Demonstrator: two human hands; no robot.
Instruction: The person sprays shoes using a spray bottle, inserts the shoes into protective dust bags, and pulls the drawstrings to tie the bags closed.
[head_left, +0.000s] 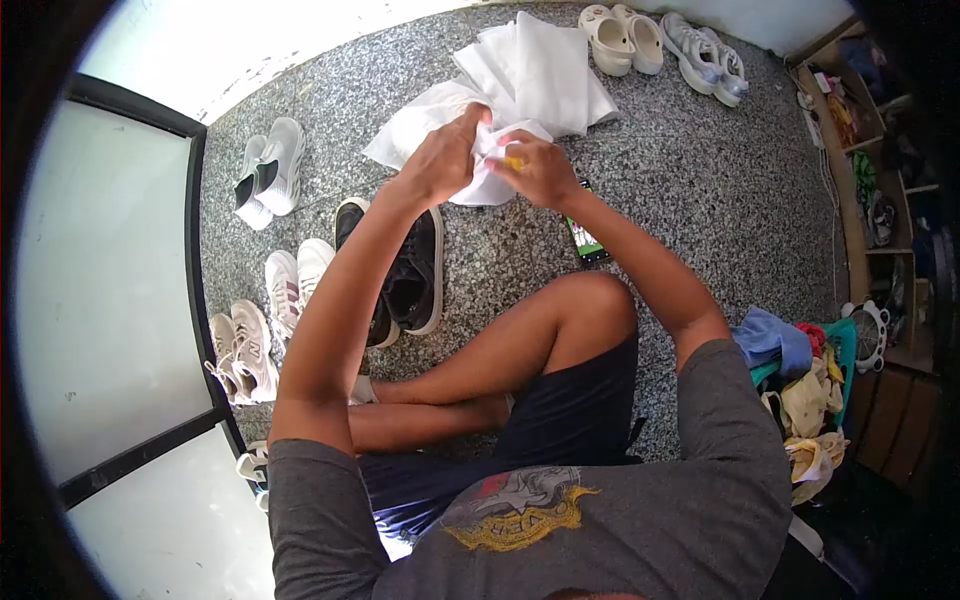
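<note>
On the speckled floor in front of me lies a white cloth bag (495, 190), its material bunched up between my hands. My left hand (445, 160) is closed on the bunched cloth from the left. From the right, my right hand (540, 170) pinches the same cloth, and a small yellow patch shows at its fingers, too small to name. What the bag holds, if anything, is hidden. Just behind, several flat white cloth pieces (540, 75) lie overlapping. A phone (588, 238) with a lit screen rests below my right wrist.
Black shoes (412, 280) stand beside my left forearm. Further left are white sneakers (280, 165) and beige sneakers (250, 345). Cream clogs (620, 40) and grey sneakers (705, 58) are at the back. To the right stand a shelf (850, 190) and a teal basket (846, 350) heaped with cloths.
</note>
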